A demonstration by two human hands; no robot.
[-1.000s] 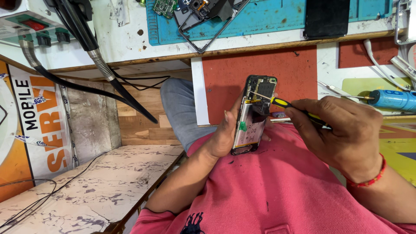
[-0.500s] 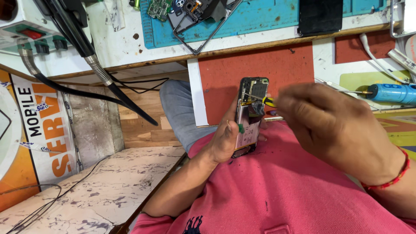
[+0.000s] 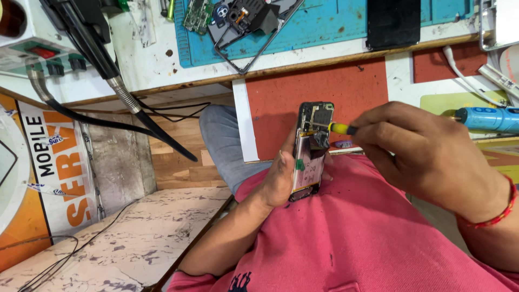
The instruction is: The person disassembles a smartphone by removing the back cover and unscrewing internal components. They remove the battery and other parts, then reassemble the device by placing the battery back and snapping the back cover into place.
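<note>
My left hand (image 3: pixel 281 176) grips an opened phone (image 3: pixel 311 148) upright against my pink shirt, its back cover off and its circuit board and battery exposed. My right hand (image 3: pixel 427 154) holds a small yellow-handled screwdriver (image 3: pixel 338 128) with its tip set on the upper part of the phone's board. The hand covers most of the screwdriver's handle.
A blue work mat (image 3: pixel 324 27) on the bench above carries a phone frame (image 3: pixel 254 27), a small circuit board (image 3: pixel 195 15) and a dark phone (image 3: pixel 393 22). A blue electric screwdriver (image 3: pixel 489 119) lies at right. A hot-air nozzle and hose (image 3: pixel 102 59) hang at left over a marbled surface (image 3: pixel 135 238).
My right hand has shifted slightly right and lifted, so more of the screwdriver's yellow shaft shows. The phone stays in my left hand, a bit higher and more upright.
</note>
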